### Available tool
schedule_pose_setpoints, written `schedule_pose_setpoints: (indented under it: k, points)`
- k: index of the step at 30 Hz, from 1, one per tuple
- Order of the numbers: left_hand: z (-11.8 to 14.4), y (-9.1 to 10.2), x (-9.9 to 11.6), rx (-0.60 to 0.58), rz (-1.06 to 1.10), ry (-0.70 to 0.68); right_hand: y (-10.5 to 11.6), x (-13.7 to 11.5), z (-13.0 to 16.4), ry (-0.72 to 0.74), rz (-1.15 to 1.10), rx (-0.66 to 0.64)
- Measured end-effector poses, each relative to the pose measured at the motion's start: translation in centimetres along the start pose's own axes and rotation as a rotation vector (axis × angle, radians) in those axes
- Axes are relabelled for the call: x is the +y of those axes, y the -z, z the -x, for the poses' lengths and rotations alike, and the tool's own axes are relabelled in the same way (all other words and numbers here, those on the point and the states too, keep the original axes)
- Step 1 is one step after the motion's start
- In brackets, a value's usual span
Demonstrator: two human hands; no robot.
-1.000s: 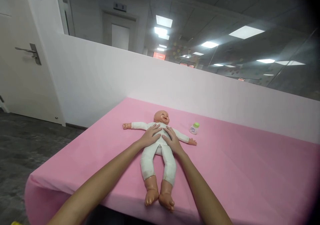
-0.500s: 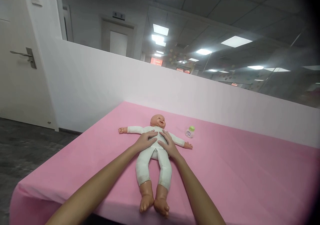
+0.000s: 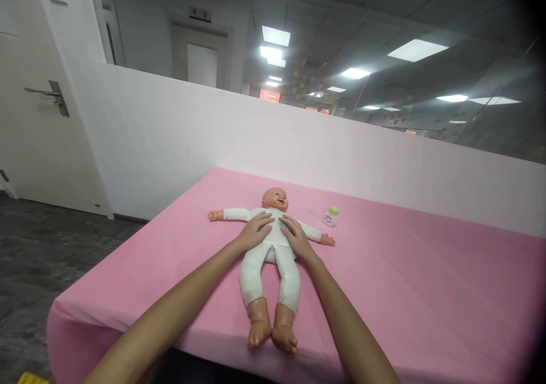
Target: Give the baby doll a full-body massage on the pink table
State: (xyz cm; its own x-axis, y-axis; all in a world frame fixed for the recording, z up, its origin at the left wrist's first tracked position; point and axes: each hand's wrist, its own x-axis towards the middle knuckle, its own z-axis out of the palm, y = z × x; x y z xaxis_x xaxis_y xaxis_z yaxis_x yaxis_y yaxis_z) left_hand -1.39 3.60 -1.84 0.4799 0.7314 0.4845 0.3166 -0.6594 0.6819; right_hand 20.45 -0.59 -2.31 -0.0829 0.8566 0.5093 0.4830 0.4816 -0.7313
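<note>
The doll (image 3: 269, 253) is lain on its back on the pink surface (image 3: 405, 293). Its chest is pressed by the left hand (image 3: 256, 231) and right hand (image 3: 295, 238), each grip flat and open, nothing grasped. A small bottle (image 3: 330, 217) is stood nearby.

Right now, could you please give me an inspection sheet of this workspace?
Surface: pink sheet covering a table, smooth.
Job's things: doll in a white suit, on its back, arms spread, feet toward the near edge.
Clutter: small bottle with a green cap, beside the doll's arm, apart from it.
Hands: left hand and right hand lie flat on the doll's torso, fingers open.
Cables: nothing seen.
Surroundings: white partition, door, ceiling lights.
</note>
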Motion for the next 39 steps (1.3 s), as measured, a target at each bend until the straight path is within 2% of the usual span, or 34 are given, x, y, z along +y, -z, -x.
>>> schedule_pose_setpoints:
  k: [12,22,34,39]
  points:
    - [0.1,0.2,0.2,0.024,-0.027,-0.031,0.2,-0.6,0.2,0.006,0.063,-0.030]
    - [0.1,0.1,0.4,-0.003,-0.061,-0.033,0.2,-0.7,0.2,0.019,0.086,-0.046]
    - [0.1,0.5,1.1,0.058,-0.117,-0.078,0.4,-0.1,0.3,0.018,0.087,-0.078]
    - [0.4,0.2,0.7,-0.007,-0.148,-0.043,0.5,-0.2,0.4,0.012,0.087,-0.109]
